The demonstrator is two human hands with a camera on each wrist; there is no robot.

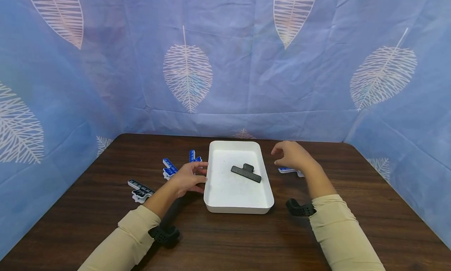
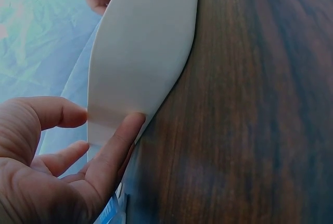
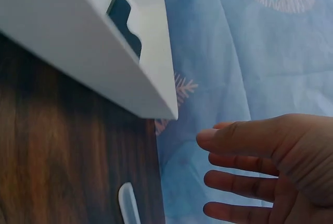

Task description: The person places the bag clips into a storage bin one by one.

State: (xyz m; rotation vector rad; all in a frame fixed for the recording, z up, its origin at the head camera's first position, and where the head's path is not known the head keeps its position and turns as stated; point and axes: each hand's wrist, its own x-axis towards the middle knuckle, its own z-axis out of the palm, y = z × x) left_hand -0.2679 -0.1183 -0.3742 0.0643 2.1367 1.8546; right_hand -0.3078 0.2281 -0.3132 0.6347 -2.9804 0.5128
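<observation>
Two hands (image 1: pixel 190 179) (image 1: pixel 290 155) flanking white tray (image 1: pixel 239 206)

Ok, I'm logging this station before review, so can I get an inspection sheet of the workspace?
Surface: dark wood-grain table.
Job's things: white tray at centre, holding one black clip.
Clutter: three blue-and-black clips left of the tray, at and; a white-and-blue clip to its right, partly hidden by the right hand.
Grippers: left hand, relaxed fingers touching the tray's left wall; right hand, open, above the table right of the tray, holding nothing.
Cables: nothing seen; dark wrist mounts only.
Surroundings: blue cloth backdrop with white leaf prints on three sides.
</observation>
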